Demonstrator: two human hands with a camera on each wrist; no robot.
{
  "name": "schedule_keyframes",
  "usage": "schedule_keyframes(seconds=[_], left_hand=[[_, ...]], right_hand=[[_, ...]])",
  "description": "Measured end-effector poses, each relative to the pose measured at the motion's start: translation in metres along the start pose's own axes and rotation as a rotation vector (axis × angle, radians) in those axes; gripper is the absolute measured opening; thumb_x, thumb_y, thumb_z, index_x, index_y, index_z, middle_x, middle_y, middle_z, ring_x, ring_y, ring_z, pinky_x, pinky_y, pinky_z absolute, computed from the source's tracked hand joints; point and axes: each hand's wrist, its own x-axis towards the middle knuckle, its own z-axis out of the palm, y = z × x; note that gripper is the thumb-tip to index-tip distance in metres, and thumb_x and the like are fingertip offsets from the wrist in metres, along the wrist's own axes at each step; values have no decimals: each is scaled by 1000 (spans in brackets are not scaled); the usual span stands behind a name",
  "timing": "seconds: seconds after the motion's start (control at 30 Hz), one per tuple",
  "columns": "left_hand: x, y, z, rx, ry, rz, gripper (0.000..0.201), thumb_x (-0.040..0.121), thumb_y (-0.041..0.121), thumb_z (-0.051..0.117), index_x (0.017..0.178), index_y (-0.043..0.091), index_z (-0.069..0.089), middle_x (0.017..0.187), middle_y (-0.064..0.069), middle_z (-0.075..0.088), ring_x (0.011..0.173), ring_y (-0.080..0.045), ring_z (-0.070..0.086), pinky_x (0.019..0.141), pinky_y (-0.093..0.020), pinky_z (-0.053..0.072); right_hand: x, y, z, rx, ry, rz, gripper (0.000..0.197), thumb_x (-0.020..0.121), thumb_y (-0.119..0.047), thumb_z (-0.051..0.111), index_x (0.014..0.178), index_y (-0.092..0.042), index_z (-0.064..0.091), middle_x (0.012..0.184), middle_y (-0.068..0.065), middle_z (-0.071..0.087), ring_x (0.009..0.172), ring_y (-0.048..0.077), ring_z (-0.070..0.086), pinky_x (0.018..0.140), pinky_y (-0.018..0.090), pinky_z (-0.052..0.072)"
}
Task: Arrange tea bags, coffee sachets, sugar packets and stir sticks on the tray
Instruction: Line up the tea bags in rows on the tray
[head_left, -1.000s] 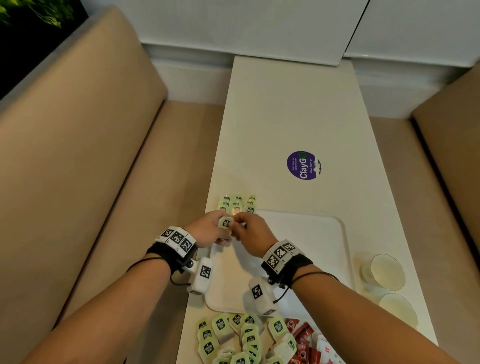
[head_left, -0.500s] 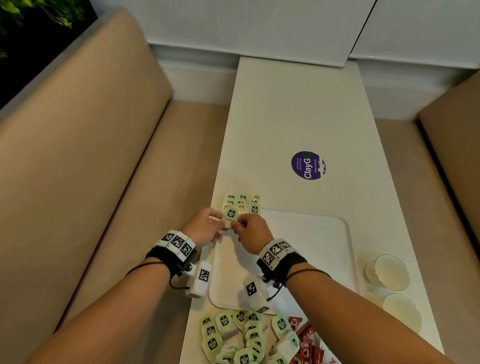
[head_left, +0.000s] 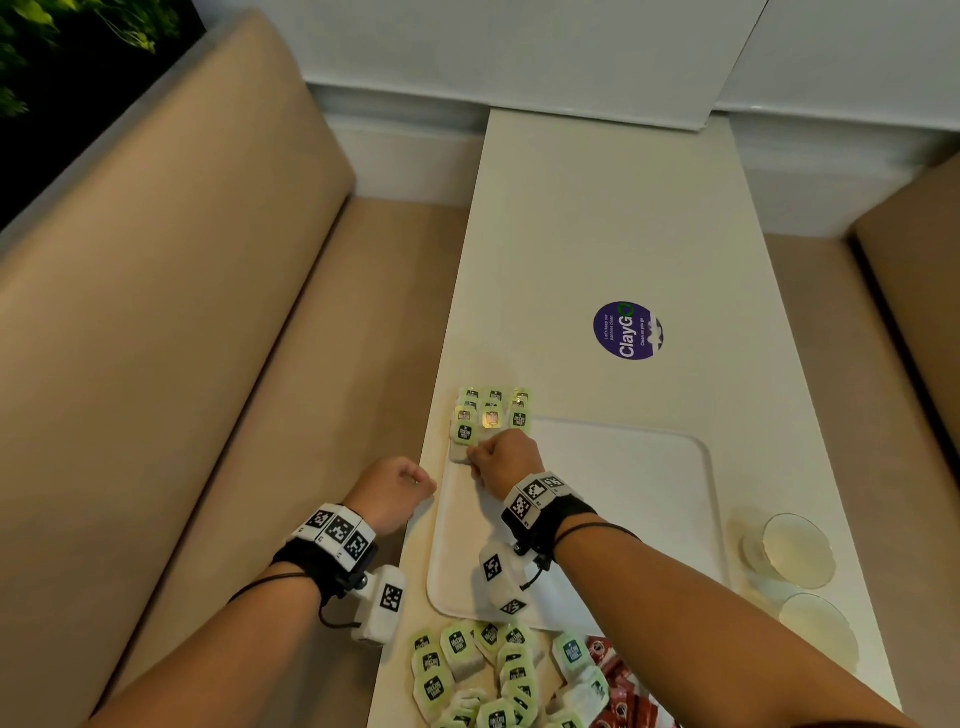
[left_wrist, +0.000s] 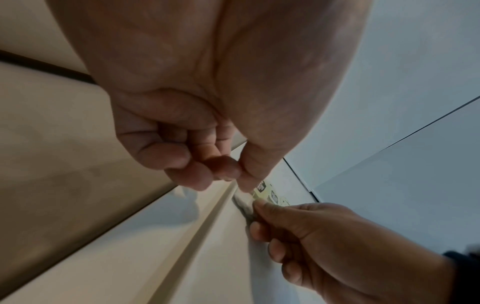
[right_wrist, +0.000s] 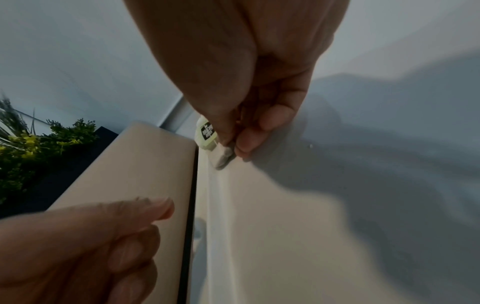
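Note:
A white tray (head_left: 623, 493) lies on the table. Several green-tagged tea bags (head_left: 493, 410) sit in rows at its far left corner. My right hand (head_left: 498, 460) is at that corner and pinches a tea bag (head_left: 464, 434) between thumb and fingers. In the right wrist view the tea bag (right_wrist: 207, 133) lies low against the tray under my right hand (right_wrist: 233, 144). My left hand (head_left: 400, 483) hovers just left of the tray's edge. In the left wrist view the left hand (left_wrist: 207, 170) has its fingers curled and holds nothing.
A loose pile of tea bags (head_left: 478, 670) and red coffee sachets (head_left: 618, 680) lies at the table's near edge. Two glass cups (head_left: 795, 551) stand right of the tray. A purple sticker (head_left: 627, 331) marks the table farther back. Beige benches (head_left: 182, 364) flank the table.
Both hands held the tea bag together above the tray's corner. My left hand has let go and drawn back left, while my right hand has brought the tea bag down beside the rows.

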Motion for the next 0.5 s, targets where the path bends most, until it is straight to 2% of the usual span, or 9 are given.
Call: schedule_keyframes(seconds=[0.17, 0.27, 0.4, 0.5], left_hand=[[-11, -9, 6, 2, -9, 29, 20, 95, 30, 66, 87, 12, 63, 72, -3, 61, 57, -14, 54, 58, -24, 45], [-16, -12, 11, 38, -27, 56, 20, 93, 34, 67, 90, 14, 64, 74, -3, 61, 59, -14, 55, 60, -26, 46], [-25, -11, 20, 99, -85, 122, 17, 92, 37, 67, 91, 20, 64, 67, 5, 55, 58, -10, 51, 60, -27, 43], [-35, -6, 29, 184, -128, 210, 13, 93, 33, 67, 94, 21, 65, 63, 9, 51, 52, -4, 45, 55, -21, 37]], right_hand=[[-3, 3, -4, 39, 6, -7, 37, 90, -38, 71, 65, -10, 73, 65, 5, 73, 64, 20, 71, 71, 32, 60], [-14, 6, -11, 49, 2, -30, 39, 93, -42, 69, 73, -8, 73, 71, 4, 75, 53, 10, 66, 61, 23, 56], [-35, 17, -24, -51, -123, -118, 36, 95, -43, 67, 79, -12, 75, 71, -5, 74, 47, -1, 59, 57, 15, 47], [-55, 31, -33, -119, -232, -194, 26, 92, -39, 71, 87, -13, 74, 74, -4, 73, 50, 1, 61, 57, 17, 49]])
